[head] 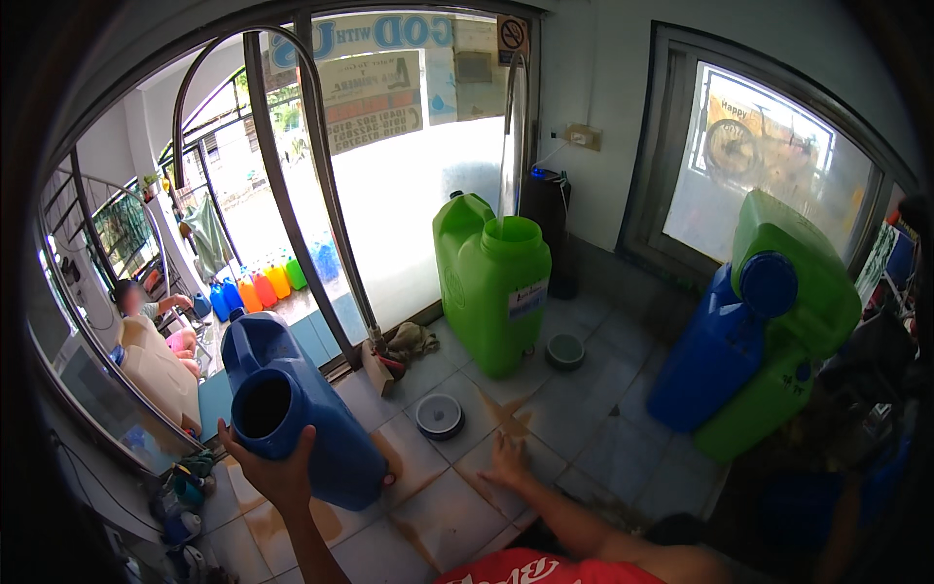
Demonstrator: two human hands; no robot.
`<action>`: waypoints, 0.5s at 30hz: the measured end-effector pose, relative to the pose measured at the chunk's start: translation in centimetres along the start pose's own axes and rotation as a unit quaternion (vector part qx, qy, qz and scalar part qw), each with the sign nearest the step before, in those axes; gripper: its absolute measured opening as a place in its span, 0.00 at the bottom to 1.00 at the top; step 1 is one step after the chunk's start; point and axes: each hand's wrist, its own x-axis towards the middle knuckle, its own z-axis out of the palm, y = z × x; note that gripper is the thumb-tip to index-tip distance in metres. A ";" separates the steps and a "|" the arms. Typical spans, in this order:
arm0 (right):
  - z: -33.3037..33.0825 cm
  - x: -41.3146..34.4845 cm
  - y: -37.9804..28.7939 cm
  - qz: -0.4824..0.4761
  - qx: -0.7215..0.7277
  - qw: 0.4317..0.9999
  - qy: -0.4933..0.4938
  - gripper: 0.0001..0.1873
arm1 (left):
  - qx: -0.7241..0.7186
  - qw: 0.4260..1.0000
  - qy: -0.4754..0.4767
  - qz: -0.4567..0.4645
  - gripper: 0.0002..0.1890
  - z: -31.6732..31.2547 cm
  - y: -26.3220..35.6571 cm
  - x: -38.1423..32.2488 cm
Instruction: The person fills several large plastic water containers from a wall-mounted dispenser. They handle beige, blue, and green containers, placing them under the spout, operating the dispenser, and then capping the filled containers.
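My left hand [276, 467] grips a blue plastic water jug [339, 431] around its wide, uncapped neck, thumb on one side and fingers on the other. The jug stands tilted on the tiled surface, and its inside looks dark. My right hand [508, 463] is over the tiles [485, 504] with its fingers apart and nothing in it; whether it touches them I cannot tell. Beyond it lies a round screw cap [439, 415]. A green water jug [487, 306] stands uncapped beneath a curved metal spout [513, 131]. Beside that jug rests another round cap [565, 352].
To the right, a blue jug [704, 365] stands against stacked green jugs [759, 416]. Another curved pipe [315, 109] rises near a cloth [413, 342]. Behind sliding glass at left, a person [149, 310] sits by a beige jug [157, 365]. Bottles [186, 525] crowd the lower left.
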 end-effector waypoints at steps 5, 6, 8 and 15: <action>-1.0 -0.8 0.2 0.009 0.049 0.999 -0.008 0.69 | 0.015 1.000 0.004 0.013 0.70 0.4 -0.1 0.2; -1.0 -1.0 0.3 0.006 0.070 0.997 0.018 0.69 | 0.005 1.000 0.005 0.021 0.70 0.6 -0.1 0.4; -1.2 -1.3 0.4 -0.038 0.046 0.998 0.027 0.69 | -0.016 0.999 -0.005 0.039 0.70 1.1 -0.3 0.8; -14.2 -4.5 8.0 -0.056 0.235 0.899 0.366 0.49 | -0.022 0.993 -0.001 0.118 0.67 1.8 -3.3 2.0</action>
